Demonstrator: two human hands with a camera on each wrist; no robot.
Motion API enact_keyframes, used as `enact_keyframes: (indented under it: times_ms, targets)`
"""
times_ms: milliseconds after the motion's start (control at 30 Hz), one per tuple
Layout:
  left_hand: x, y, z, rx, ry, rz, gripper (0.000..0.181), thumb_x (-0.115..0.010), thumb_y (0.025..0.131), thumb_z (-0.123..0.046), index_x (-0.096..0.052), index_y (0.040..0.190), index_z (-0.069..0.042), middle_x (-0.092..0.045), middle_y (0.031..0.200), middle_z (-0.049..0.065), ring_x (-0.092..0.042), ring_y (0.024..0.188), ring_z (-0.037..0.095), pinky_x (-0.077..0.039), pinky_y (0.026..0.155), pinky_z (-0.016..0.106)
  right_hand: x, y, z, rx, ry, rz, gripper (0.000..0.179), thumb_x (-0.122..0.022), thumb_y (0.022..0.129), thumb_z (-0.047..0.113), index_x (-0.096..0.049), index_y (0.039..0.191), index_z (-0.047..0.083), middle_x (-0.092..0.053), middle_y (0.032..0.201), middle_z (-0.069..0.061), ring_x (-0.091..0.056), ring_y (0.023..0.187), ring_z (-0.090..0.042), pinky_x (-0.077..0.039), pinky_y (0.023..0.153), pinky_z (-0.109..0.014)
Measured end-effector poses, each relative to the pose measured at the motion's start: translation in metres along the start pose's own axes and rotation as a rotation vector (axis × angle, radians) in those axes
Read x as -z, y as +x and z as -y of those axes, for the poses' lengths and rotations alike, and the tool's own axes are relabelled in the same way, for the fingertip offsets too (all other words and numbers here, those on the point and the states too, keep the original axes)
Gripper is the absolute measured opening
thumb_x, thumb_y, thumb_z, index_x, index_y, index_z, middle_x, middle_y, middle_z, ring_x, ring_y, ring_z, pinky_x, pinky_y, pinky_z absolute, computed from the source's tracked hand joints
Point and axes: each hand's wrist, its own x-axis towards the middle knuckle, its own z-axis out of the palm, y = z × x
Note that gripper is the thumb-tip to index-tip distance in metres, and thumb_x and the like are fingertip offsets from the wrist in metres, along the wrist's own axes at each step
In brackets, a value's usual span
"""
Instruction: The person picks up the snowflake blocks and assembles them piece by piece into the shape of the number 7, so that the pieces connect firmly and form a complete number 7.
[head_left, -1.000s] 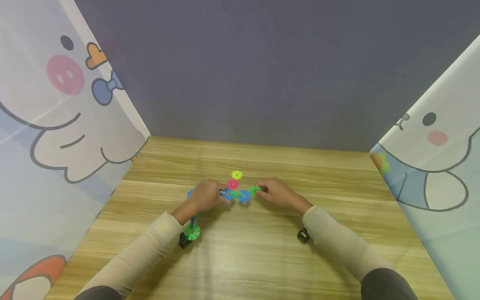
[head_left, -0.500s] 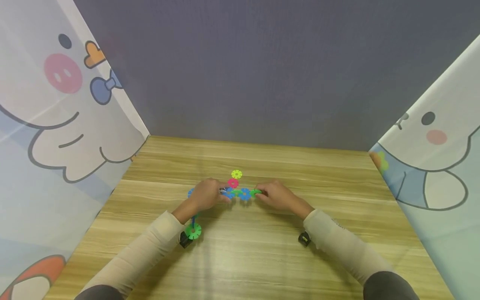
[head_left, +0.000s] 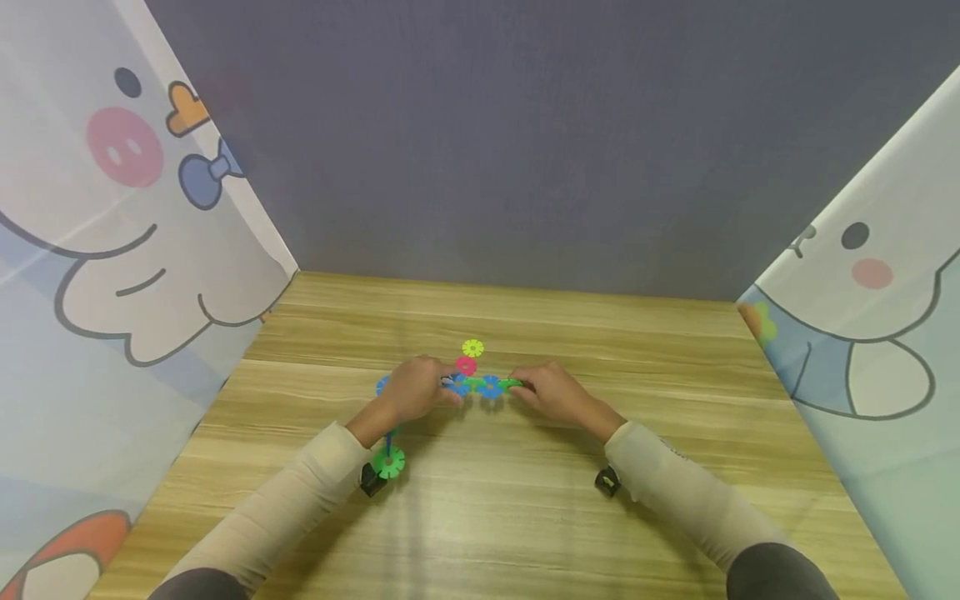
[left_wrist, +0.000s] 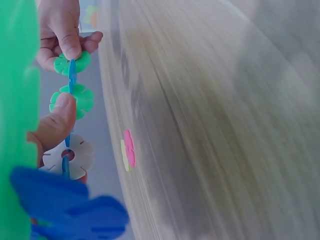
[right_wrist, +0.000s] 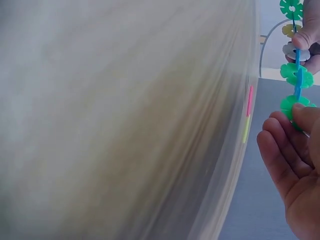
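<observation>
A chain of slotted snowflake building discs is held up over the table between both hands. My left hand (head_left: 412,390) pinches it partway along, its thumb and fingers by the white disc (left_wrist: 86,156) and a blue one. At the chain's right end, my right hand (right_wrist: 305,165) pinches a green disc (right_wrist: 287,106) between thumb and fingers, its other fingers loosely bent. Between the hands, a blue disc (head_left: 491,387) and another green disc (left_wrist: 84,100) show. The chain's other end bends back beside the left wrist to a green disc (head_left: 394,468). The left hand hides part of the chain.
A pink disc (head_left: 467,362) and a yellow disc (head_left: 467,347) lie loose on the wooden table (head_left: 495,517), just beyond the hands. A grey panel (head_left: 517,150) stands along the back edge. Cartoon-printed panels (head_left: 225,292) flank both sides.
The green disc in the right hand has turned from tilted to nearly edge-on. The blue disc between the hands has shifted slightly up. The left hand keeps its grip, almost still.
</observation>
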Motion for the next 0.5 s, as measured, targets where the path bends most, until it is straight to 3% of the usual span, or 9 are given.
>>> enact_keyframes:
  times_ms: [200,500]
  targets:
    - [0.0003,0.0016,-0.0001,-0.035,0.02,-0.023,0.05,-0.085,0.078,-0.033,-0.076,0.117,-0.004,-0.078,0.111,0.008,-0.077,0.093,0.026,-0.064,0.076,0.036,-0.0025,-0.0023,-0.0037,-0.002,0.031,-0.033,0.009,-0.07,0.097,0.013,-0.071,0.089,0.009,-0.051,0.063,0.009,-0.035,0.055,0.003,-0.034,0.05,-0.014]
    - [0.0002,-0.0001,-0.0001,-0.053,-0.053,-0.008,0.048,-0.083,0.08,-0.029,-0.074,0.119,-0.001,-0.077,0.113,0.012,-0.076,0.093,0.027,-0.064,0.079,0.035,-0.001,-0.0019,0.0002,-0.007,0.068,-0.047,0.01,-0.07,0.097,0.013,-0.071,0.088,0.009,-0.049,0.06,0.009,-0.033,0.053,0.004,-0.032,0.049,-0.014]
